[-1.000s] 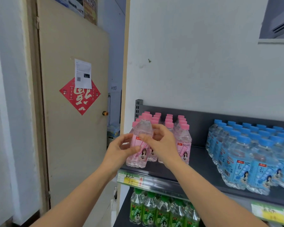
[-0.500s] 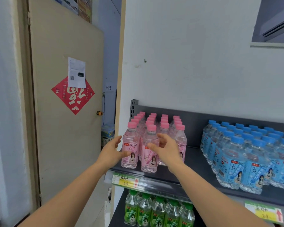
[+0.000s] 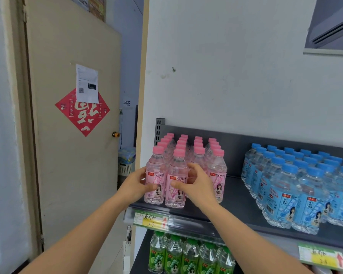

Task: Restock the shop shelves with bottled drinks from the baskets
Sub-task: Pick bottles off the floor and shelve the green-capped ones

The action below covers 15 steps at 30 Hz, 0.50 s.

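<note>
Several rows of pink-capped peach soda bottles stand at the left end of the dark grey top shelf (image 3: 236,196). My left hand (image 3: 134,185) grips the front-left pink bottle (image 3: 156,169) from its left side, thumb across the label. My right hand (image 3: 197,184) wraps the pink bottle (image 3: 178,171) beside it, thumb on the label and fingers behind. Both bottles stand upright on the shelf near its front edge. No basket is in view.
Blue-capped bottles (image 3: 285,186) fill the right part of the same shelf, with a bare gap between the two groups. Green-capped bottles (image 3: 186,256) stand on the shelf below. A beige door (image 3: 67,184) is on the left, with price tags (image 3: 151,221) on the shelf rail.
A second ago both hands held one pink bottle above the shelf front. It now stands in the front row, and my hands have closed on the two front-left bottles.
</note>
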Each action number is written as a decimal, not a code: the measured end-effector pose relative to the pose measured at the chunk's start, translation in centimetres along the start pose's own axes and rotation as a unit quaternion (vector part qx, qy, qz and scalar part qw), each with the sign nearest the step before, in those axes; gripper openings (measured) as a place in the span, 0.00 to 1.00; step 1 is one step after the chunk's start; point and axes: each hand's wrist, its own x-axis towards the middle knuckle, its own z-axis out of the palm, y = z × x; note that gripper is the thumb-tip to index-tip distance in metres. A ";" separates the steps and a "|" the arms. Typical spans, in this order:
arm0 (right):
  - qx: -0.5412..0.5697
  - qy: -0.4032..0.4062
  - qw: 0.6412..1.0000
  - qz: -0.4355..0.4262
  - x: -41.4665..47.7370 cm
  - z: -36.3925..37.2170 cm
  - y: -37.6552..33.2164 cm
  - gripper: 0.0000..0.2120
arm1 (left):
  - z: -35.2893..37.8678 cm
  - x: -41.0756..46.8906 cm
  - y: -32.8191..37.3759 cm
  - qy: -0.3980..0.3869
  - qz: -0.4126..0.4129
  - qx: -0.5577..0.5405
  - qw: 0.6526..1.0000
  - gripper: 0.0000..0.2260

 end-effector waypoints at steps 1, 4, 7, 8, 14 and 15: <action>-0.006 -0.003 1.000 0.000 -0.1 0.0 0.1 0.38 | -0.1 0.0 0.0 -0.007 0.003 -0.004 1.000 0.23; -0.007 0.000 1.000 -0.004 -0.3 0.1 0.1 0.38 | -0.4 -0.3 0.1 -0.029 0.012 -0.016 0.999 0.20; -0.001 0.006 1.000 -0.005 -0.5 0.3 0.0 0.37 | -0.5 -0.4 0.2 -0.046 0.014 -0.026 0.999 0.19; -0.003 0.009 1.000 -0.006 -0.5 0.3 0.1 0.37 | -0.5 -0.4 0.2 -0.049 0.013 -0.028 0.998 0.19; -0.025 0.013 1.000 -0.003 -0.9 0.6 -0.1 0.39 | -0.3 -0.5 0.0 -0.054 0.015 -0.019 0.998 0.20; -0.027 0.011 1.000 -0.001 -1.0 0.6 -0.1 0.39 | -0.2 -0.5 0.0 -0.051 0.017 -0.012 0.998 0.21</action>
